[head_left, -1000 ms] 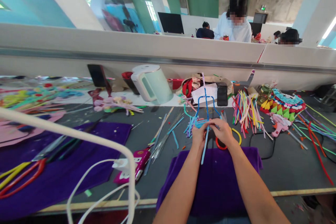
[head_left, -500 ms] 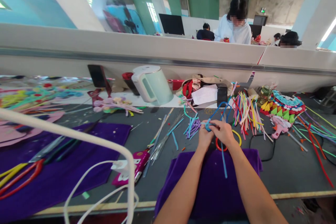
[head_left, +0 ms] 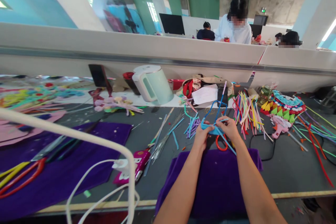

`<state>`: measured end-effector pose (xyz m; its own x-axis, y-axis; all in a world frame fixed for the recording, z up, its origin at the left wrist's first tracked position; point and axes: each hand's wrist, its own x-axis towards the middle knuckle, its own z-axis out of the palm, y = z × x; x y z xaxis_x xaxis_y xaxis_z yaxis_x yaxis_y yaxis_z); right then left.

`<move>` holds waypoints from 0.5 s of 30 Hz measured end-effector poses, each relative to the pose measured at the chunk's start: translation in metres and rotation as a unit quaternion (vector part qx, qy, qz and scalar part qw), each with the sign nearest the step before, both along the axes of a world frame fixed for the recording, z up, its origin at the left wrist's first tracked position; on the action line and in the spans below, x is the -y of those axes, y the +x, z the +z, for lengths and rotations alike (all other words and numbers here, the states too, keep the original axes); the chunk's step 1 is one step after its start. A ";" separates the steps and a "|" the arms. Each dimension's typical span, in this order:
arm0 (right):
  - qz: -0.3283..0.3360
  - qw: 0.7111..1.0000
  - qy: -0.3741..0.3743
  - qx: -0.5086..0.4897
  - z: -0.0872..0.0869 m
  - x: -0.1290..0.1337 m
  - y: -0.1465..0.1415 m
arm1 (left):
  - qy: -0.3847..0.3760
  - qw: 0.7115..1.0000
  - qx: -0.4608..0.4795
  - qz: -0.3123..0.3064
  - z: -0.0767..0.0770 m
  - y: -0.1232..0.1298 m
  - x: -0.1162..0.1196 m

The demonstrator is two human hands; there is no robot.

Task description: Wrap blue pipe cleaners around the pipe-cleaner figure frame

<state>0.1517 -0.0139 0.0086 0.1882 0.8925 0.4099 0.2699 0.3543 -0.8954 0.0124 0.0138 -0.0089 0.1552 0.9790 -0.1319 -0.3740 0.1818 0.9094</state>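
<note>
My left hand (head_left: 202,132) pinches the left side of a light-blue woven band of pipe cleaners (head_left: 215,131). Darker blue pipe cleaners (head_left: 216,103) rise from it in a loop, and one long stem with a pale tip stands above. At the right end, my right hand (head_left: 228,128) has its thumb and fingers closed on a light-blue pipe cleaner (head_left: 228,142), whose loose tail slants down past the wrist. Scissors with a red handle ring (head_left: 222,143) lie just under the hands. Short purple and blue pipe cleaner pieces (head_left: 193,126) lie left of my left hand.
A purple cloth (head_left: 215,182) covers the table's front edge. Bundled coloured pipe cleaners (head_left: 248,113) and a pink glue gun (head_left: 279,126) are to the right. A mint kettle (head_left: 153,84), a magenta power bank (head_left: 133,168) and a white tube (head_left: 78,131) are to the left.
My hands have moved apart, my right hand shifting right with the light-blue pipe cleaner. More of the blue band shows between them, and the tall stem has tilted left.
</note>
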 end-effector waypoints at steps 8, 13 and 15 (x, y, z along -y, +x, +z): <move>0.078 0.978 0.034 0.191 0.016 0.013 0.000 | 0.017 0.997 -0.044 -0.060 0.002 -0.015 -0.006; 0.084 0.959 0.028 0.268 0.019 0.016 -0.008 | -0.004 0.998 -0.023 -0.054 -0.002 -0.021 -0.012; 0.063 0.961 0.025 0.267 0.016 0.013 -0.010 | -0.014 0.998 -0.017 -0.059 -0.003 -0.021 -0.013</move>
